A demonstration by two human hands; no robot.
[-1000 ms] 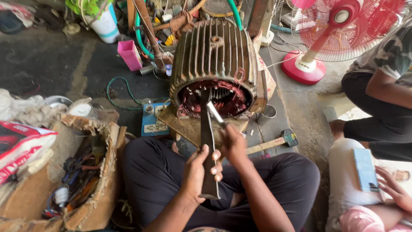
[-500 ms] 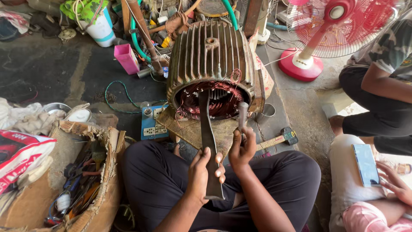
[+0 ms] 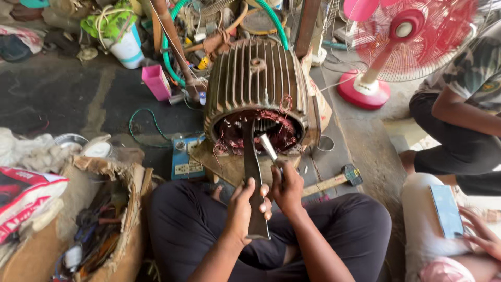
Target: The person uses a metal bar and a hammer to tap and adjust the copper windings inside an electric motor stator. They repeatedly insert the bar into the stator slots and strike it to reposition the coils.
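Note:
A big ribbed motor housing (image 3: 255,83) lies on its side on the floor in front of me, its open end showing copper windings (image 3: 271,128). My left hand (image 3: 244,206) grips a long flat dark metal bar (image 3: 252,172) whose tip reaches into the opening. My right hand (image 3: 286,187) holds a small hammer (image 3: 269,147) just right of the bar, its head raised near the housing's lower rim. Both hands sit close together above my crossed legs.
A wooden-handled hammer (image 3: 334,180) lies on the floor to the right. A pink fan (image 3: 402,42) stands at the back right. A torn cardboard box of tools (image 3: 104,219) is at my left. Another person (image 3: 459,130) sits at the right; a blue power strip (image 3: 183,156) lies near the motor.
My right hand swung the small hammer from the bar out to the right and brought it back beside the bar. The left hand keeps the bar in the opening.

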